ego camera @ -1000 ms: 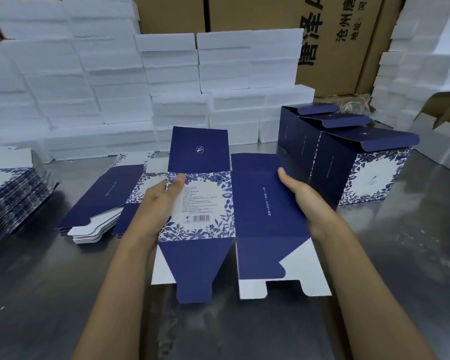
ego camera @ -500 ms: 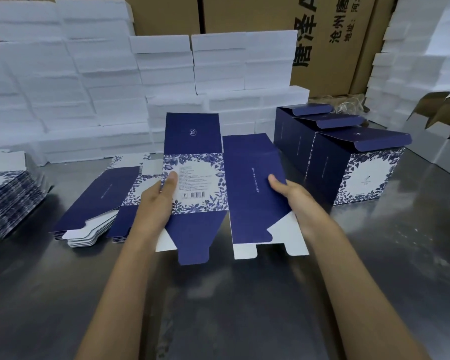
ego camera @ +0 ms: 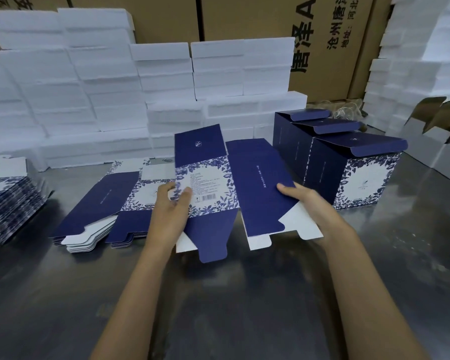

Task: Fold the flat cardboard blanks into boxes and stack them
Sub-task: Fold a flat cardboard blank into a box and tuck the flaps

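— Where is the blank right now?

— The flat navy-blue cardboard blank with a white floral panel (ego camera: 208,188) is held up above the middle of the shiny grey metal worktop (ego camera: 244,307), between both hands. Its panels are beginning to angle apart along the centre crease.

— How do the hands have it?

— The left hand (ego camera: 170,211) pinches the floral panel at its left edge, thumb on the printed face and fingers curled behind. The right hand (ego camera: 309,209) grips the plain navy panel at its right edge, thumb on top, the other fingers hidden under the card.

— Anything already folded?

— Yes: a row of folded navy boxes with floral fronts (ego camera: 353,167) stands toward the right back part of the worktop, close beside the held blank. Their top flaps are raised; I cannot tell what, if anything, is inside them.

— And the supply?

— A low pile of flat navy blanks (ego camera: 102,211) lies just left of the left hand, partly behind the held blank. A taller stack of flat blanks (ego camera: 8,201) sits at the worktop's left edge.

— What's behind?

— Stacked white foam boxes (ego camera: 115,94) line the back edge, with brown cardboard cartons printed in black characters (ego camera: 322,42) behind them. More white foam stacks (ego camera: 413,81) rise at the right back corner.
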Action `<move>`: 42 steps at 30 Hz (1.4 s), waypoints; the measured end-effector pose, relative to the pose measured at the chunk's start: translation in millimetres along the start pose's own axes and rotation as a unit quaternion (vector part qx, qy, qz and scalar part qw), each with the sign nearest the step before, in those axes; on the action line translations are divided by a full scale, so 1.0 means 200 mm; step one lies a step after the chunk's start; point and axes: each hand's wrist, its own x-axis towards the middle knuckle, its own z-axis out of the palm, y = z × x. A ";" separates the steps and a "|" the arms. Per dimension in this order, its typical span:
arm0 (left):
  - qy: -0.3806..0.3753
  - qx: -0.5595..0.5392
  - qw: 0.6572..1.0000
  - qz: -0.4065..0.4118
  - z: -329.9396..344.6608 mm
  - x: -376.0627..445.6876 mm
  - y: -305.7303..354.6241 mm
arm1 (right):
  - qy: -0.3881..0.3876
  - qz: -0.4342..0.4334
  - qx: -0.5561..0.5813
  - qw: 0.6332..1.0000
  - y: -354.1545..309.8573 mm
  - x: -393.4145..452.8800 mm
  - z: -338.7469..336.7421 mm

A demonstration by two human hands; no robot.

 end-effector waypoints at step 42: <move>-0.049 -0.044 0.980 0.190 0.08 -0.10 0.08 | 0.007 -0.151 -0.326 0.933 0.15 0.05 0.27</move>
